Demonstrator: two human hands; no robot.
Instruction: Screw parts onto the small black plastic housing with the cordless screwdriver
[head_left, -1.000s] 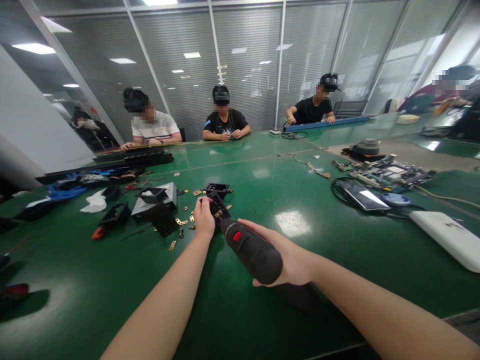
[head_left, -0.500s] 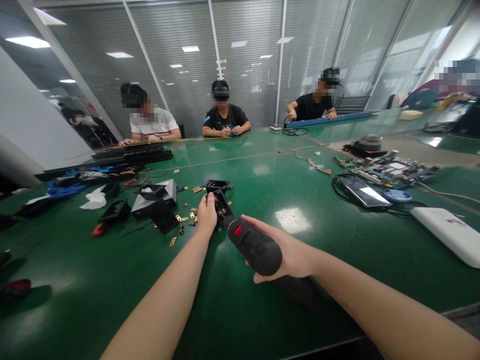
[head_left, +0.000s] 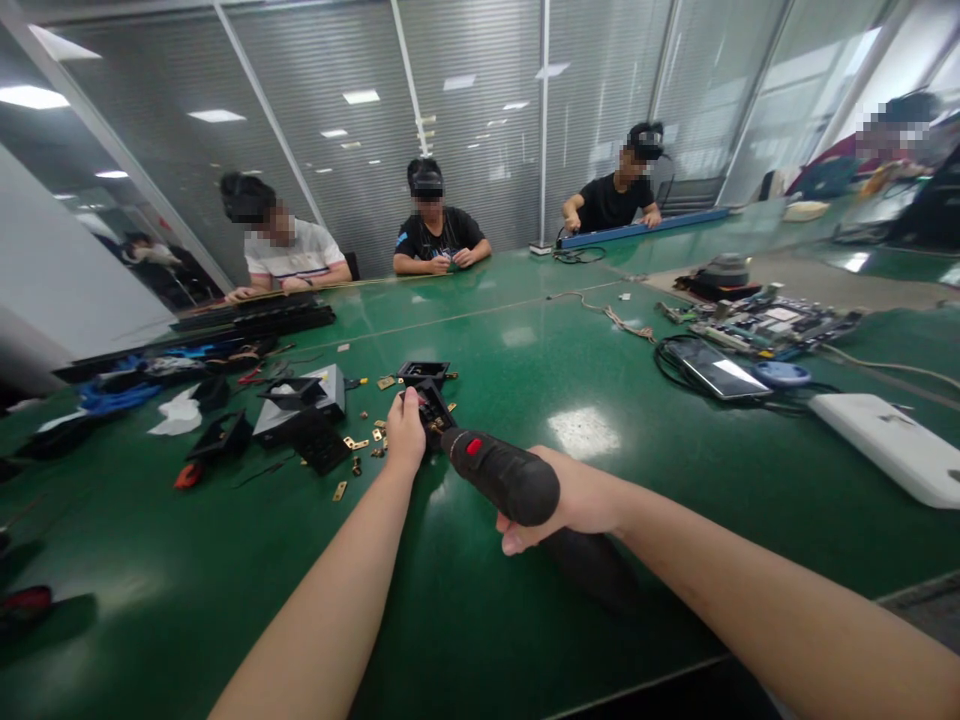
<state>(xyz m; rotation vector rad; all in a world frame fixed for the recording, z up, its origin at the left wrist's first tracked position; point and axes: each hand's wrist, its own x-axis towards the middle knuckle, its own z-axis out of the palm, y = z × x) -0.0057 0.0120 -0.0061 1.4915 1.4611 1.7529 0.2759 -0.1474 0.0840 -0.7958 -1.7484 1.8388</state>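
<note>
My left hand (head_left: 406, 432) is closed on a small black plastic housing (head_left: 435, 404), thumb on top, just above the table. In my right hand (head_left: 574, 492) is a black cordless screwdriver (head_left: 501, 474) with a red switch, fingers wrapped round its grip. Its nose points at the housing; the tip and the exact contact are too small to make out. Beside my left hand lie several brass plates (head_left: 355, 444). Another black housing (head_left: 424, 373) sits just beyond, and a dark block (head_left: 321, 441) is to the left.
A grey box (head_left: 336, 398) with black parts stands left of my hands. Farther left are an orange-handled tool (head_left: 187, 475) and a white tissue (head_left: 178, 411). At right lie a phone (head_left: 718, 368), a circuit board (head_left: 780, 320) and a white case (head_left: 889, 448). Three people sit opposite.
The view has shifted slightly, so the scene sits a little farther left. Both hands keep their holds, and my right index finger, stretched along the screwdriver before, no longer shows there.
</note>
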